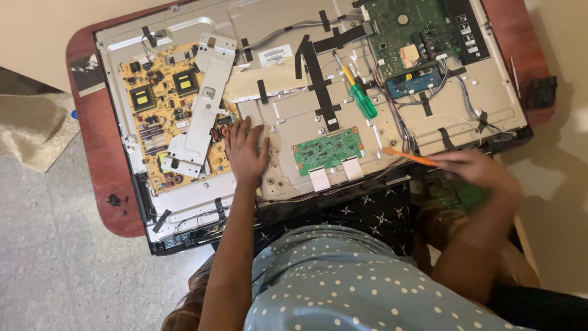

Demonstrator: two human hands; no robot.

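Head view shows the left hand (246, 152) pressed flat, fingers spread, on the metal back panel (294, 122) beside the yellow circuit board (160, 104). Blurred, the right hand (481, 170) seems to grip an orange tool (409, 157) near the small green board (327, 149).

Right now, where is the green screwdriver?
In the head view, the green screwdriver lies on the TV's metal back panel, right of centre, between the black tape cross and the blue circuit board, above the small green board.

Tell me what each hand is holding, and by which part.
The right hand grips an orange tool by its rear end. The left hand holds nothing; it rests flat on the metal back panel.
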